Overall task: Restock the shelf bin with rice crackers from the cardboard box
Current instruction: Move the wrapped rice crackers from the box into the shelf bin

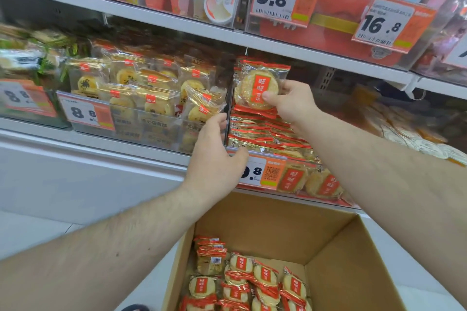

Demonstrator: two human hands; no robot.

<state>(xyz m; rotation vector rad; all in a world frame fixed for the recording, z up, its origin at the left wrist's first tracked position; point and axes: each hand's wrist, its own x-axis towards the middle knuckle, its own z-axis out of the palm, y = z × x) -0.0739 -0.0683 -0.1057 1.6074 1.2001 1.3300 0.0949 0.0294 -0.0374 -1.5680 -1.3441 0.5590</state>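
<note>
Nearest, the cardboard box (328, 247) holds loose cracker packs (242, 283). Beyond it, the right hand (290, 101) pinches 1 rice cracker pack (256, 88) upright above the shelf bin (267, 171). Left hand (214, 156) grips the bin's left front corner.

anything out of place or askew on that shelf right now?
One thing: in the bin left of the rice cracker bin, a gold-wrapped pastry pack sits tilted on top, leaning at the divider. The right hand holds a rice cracker pack upright above neatly stacked ones; the left hand grips the bin's front.
</note>
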